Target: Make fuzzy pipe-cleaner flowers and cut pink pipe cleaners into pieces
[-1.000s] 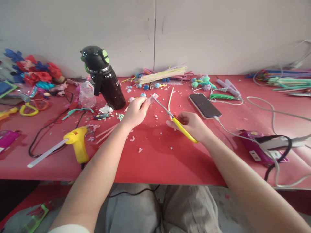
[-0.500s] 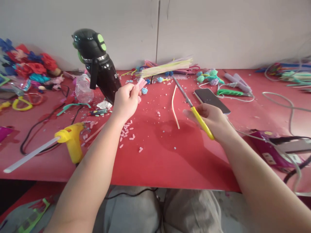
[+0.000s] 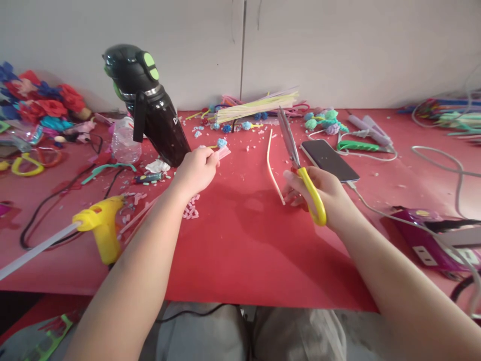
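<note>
Pinched in my left hand (image 3: 197,170) are several short pink pipe-cleaner strips (image 3: 224,152), their ends poking out past the fingertips toward the right. My right hand (image 3: 315,188) is wrapped around yellow-handled scissors (image 3: 289,138), whose blades point up and away from me. Just left of those blades a pale, slightly bent pipe cleaner (image 3: 271,168) lies on the red table (image 3: 240,245), its near end by my right fingertips. Small cut pink pieces (image 3: 191,206) are heaped beside my left forearm.
A black flask (image 3: 161,120) stands behind my left hand. To the left lies a yellow glue gun (image 3: 103,223). Pipe cleaners (image 3: 259,106) are bundled at the back. On the right are a phone (image 3: 329,159), a lilac tool (image 3: 370,129) and a purple power strip (image 3: 432,238) with cables.
The scissors have turned more upright, and their blades and handles show more broadly. My left hand and the pink strips have shifted slightly toward me. The view has tilted a little.
</note>
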The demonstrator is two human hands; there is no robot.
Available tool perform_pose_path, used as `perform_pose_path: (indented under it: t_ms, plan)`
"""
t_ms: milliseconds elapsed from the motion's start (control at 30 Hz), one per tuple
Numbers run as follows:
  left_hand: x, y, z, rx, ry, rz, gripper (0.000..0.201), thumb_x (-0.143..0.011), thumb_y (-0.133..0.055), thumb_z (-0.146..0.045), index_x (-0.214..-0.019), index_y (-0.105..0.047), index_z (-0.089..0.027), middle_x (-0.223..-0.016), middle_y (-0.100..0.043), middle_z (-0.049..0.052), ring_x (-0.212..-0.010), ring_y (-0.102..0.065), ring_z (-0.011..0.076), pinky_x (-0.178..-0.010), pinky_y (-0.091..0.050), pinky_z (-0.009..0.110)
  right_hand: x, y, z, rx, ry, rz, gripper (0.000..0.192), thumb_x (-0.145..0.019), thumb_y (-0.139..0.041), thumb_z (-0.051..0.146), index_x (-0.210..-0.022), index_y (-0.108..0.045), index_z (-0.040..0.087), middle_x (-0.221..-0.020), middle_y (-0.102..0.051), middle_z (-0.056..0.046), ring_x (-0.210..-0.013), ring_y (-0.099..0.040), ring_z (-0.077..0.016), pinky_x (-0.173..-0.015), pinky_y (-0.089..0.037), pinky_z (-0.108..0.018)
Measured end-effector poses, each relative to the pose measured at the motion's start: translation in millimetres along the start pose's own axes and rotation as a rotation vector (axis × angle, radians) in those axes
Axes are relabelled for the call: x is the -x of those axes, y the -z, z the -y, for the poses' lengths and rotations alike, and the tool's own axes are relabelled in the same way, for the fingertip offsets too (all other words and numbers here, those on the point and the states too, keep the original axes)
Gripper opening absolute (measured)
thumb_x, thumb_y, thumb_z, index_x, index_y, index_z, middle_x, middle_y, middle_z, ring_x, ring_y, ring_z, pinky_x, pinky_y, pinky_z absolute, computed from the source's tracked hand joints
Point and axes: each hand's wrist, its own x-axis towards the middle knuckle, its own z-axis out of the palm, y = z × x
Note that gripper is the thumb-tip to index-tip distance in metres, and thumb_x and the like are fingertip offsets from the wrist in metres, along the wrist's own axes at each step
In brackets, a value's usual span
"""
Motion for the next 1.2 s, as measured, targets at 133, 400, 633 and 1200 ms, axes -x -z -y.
perform_pose_path:
  t_ms: [133, 400, 633, 1200]
  plan:
    - [-2, -0.5, 5, -0.014, -0.025, -0.014, 0.032, -0.097, -0.053, -0.026, -0.066, -0.061, -0.021, -0.072, -0.064, 0.004, -0.063, -0.054, 0.0192, -0.062, -0.034, 0.031, -1, 3, -1, 0.044, 0.04, -0.064, 0.06, -0.067, -0.086, 0.071, -0.086, -0.057, 0.022, -0.065, -0.064, -0.001, -0.051, -0.057, -0.015, -0.048, -0.043, -0.029]
    - [-3, -0.8, 8, -0.015, -0.08, -0.038, 0.033, -0.097, -0.051, -0.028, -0.066, -0.058, -0.022, -0.065, -0.059, 0.003, -0.057, -0.051, 0.0184, -0.058, -0.031, 0.03, 4, -2, 1, -0.09, 0.019, 0.127, 0.056, -0.082, -0.071, 0.075, -0.083, -0.064, 0.02, -0.073, -0.071, -0.008, -0.062, -0.067, -0.0193, -0.056, -0.052, -0.031]
    - [-1, -0.9, 7, -0.022, -0.077, -0.028, 0.032, -0.093, -0.053, -0.022, -0.062, -0.053, -0.021, -0.067, -0.055, 0.002, -0.056, -0.047, 0.0166, -0.057, -0.03, 0.029, 2, -1, 5, -0.113, -0.001, 0.033, 0.06, -0.073, -0.082, 0.073, -0.093, -0.062, 0.02, -0.103, -0.076, -0.013, -0.1, -0.075, -0.0293, -0.083, -0.062, -0.038]
    - [-1, 3.2, 6, 0.048, -0.116, -0.037, 0.034, -0.097, -0.051, -0.031, -0.064, -0.053, -0.022, -0.065, -0.059, 0.003, -0.06, -0.053, 0.0186, -0.059, -0.034, 0.03, -2, 0, 1, -0.041, 0.043, -0.034, 0.063, -0.073, -0.078, 0.077, -0.095, -0.059, 0.022, -0.095, -0.075, -0.01, -0.07, -0.067, -0.0187, -0.073, -0.059, -0.036]
